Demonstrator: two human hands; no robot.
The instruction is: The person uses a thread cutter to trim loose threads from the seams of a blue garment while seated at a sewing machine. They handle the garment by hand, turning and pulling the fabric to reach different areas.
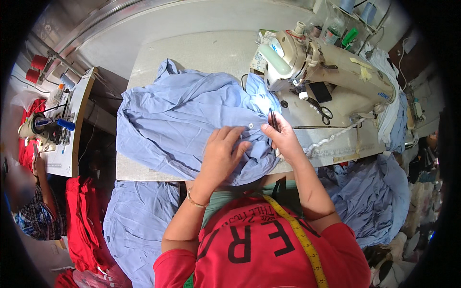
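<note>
Shirt (pixel 165 113) in light blue covers the left part of the sewing table (pixel 206 48), reaching its near edge, with a bunched end beside the sewing machine (pixel 343 67) toward the right edge. The left hand (pixel 223 150) rests on the cloth, fingers loosely spread; the right hand (pixel 284 138) grips black thread snips (pixel 273 121). Scissors (pixel 321 111) lie by the machine.

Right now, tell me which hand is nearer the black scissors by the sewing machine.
Right: the right hand is left of and below the scissors; the left hand is farther left, on the blue garment.
</note>
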